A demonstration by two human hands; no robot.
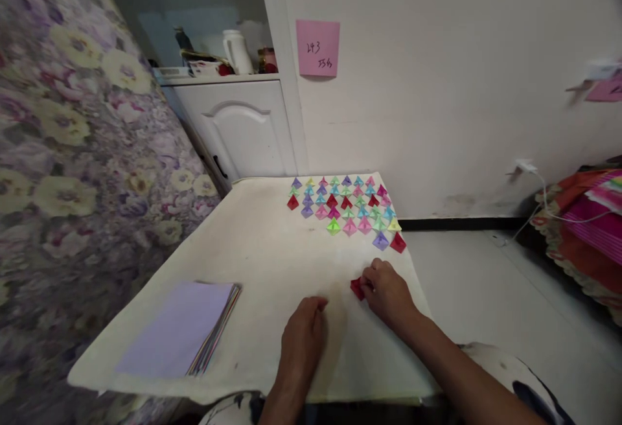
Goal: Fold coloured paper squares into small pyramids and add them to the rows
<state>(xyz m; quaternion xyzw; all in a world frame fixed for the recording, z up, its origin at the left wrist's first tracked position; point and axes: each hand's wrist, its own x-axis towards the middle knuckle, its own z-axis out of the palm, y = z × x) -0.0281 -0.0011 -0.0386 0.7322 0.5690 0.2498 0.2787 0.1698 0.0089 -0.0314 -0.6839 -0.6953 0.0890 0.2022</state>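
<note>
A small red folded paper piece (357,289) is pinched in the fingers of my right hand (387,292), low over the right side of the cream-covered table (272,250). My left hand (302,337) rests near the table's front, to the left of it, fingers curled in and nothing visible in them. Beyond my right hand, rows of small folded paper pieces (350,226) in many colours lie close together at the far right. The nearest ones are a purple piece (381,241) and another red piece (398,242).
A stack of coloured paper sheets (177,328), purple on top, lies at the table's left. A floral curtain (72,185) hangs along the left side. Behind stand a white cabinet (238,130) and a wall with a pink note (318,48). A white cord (547,201) runs at right.
</note>
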